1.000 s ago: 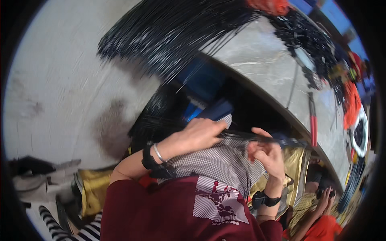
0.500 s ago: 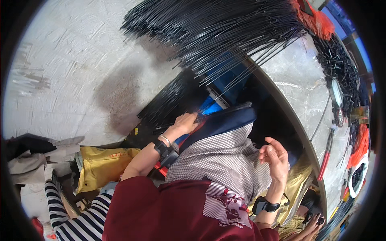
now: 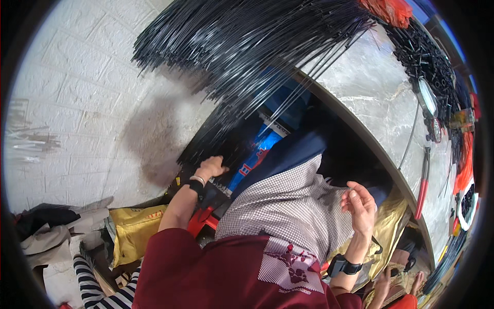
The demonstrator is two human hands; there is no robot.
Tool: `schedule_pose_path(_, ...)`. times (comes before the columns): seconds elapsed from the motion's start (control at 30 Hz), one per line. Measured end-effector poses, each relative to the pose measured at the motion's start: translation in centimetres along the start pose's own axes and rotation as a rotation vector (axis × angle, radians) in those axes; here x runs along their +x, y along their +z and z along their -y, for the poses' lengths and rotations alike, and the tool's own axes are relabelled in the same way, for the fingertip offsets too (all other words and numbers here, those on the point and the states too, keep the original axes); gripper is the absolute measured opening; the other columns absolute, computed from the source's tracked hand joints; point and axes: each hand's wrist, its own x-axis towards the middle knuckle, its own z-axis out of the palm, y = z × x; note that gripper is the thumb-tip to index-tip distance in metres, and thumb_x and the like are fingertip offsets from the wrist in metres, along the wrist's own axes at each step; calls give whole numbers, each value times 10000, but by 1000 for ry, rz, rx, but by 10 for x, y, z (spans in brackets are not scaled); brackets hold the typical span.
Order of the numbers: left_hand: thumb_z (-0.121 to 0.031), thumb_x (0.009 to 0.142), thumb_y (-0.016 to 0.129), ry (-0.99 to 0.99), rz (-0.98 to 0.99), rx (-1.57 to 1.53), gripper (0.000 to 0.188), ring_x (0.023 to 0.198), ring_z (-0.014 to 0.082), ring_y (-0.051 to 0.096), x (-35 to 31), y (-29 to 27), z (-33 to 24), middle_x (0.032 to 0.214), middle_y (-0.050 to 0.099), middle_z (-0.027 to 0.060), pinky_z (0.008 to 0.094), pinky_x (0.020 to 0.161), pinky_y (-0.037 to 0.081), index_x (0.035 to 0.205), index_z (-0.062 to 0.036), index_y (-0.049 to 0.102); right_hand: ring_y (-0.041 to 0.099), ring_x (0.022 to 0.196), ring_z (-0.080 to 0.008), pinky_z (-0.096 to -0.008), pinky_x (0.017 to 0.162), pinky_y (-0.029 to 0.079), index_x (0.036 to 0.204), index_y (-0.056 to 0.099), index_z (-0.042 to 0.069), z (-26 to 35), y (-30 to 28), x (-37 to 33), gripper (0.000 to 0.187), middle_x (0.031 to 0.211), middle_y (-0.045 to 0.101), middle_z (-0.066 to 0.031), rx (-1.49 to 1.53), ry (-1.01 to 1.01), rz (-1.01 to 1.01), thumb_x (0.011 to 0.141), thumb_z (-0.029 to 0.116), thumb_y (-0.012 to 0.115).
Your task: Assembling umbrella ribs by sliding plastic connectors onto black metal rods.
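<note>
My left hand [image 3: 212,168] hovers at the lower end of a dark heap of thin black rods [image 3: 208,139] beside my lap. Its thumb stands apart from the loosely bent fingers, and I see nothing held. Raised over the right side of my checkered apron [image 3: 288,206], my right hand [image 3: 358,208] is open with fingers half curled and nothing visible in it. Ahead, a large bundle of long black rods [image 3: 247,46] sticks out over the table's edge. A blue package with red marks [image 3: 257,154] lies between the left hand and my dark-blue-covered knee.
The grey table [image 3: 381,77] curves along my right, bearing a red-handled tool [image 3: 423,190], many small black parts [image 3: 427,56] and red plastic bags [image 3: 388,10]. A white wall [image 3: 77,92] and yellow sack [image 3: 135,229] are at left. Other people's striped clothing and hands show below.
My left hand has drawn back leftward from my lap, and the dark bar-like thing it gripped there is gone from it. The right hand stays nearly in place. The view has shifted slightly.
</note>
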Motion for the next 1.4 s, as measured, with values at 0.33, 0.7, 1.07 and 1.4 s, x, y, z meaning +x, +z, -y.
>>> schedule_pose_path(0.33,-199,850,598,226,-214,-22,343,1053,320,595,-32,39,-21,1078,650,144,424,885,485,1179,-103,597,599,654,-113,-219,548,497,1139,568,-12,-1,2,-4,255,808,633,-72,-29,-54,46,925,126,556)
schedule_pose_path(0.7,-158,869,497,223,-310,-76,298,1022,397,579,-35,42,-16,1071,615,224,476,849,472,1146,-97,589,605,682,-104,-218,576,495,1151,565,-14,2,-18,4,266,832,642,-65,-34,-96,145,926,126,537)
schedule_pose_path(1.07,-200,782,660,367,-259,-441,563,1246,332,446,-54,64,51,1301,512,208,360,1031,356,1273,10,482,605,693,-103,-211,570,491,1140,571,-23,-33,-31,34,245,835,642,-73,230,-35,298,935,104,528)
schedule_pose_path(1.4,-328,885,542,220,-332,-404,432,1182,253,503,-67,131,124,1215,579,125,506,1023,307,1232,-71,544,605,687,-101,-213,572,491,1139,575,-17,-35,-42,46,235,827,644,-64,232,13,318,939,94,521)
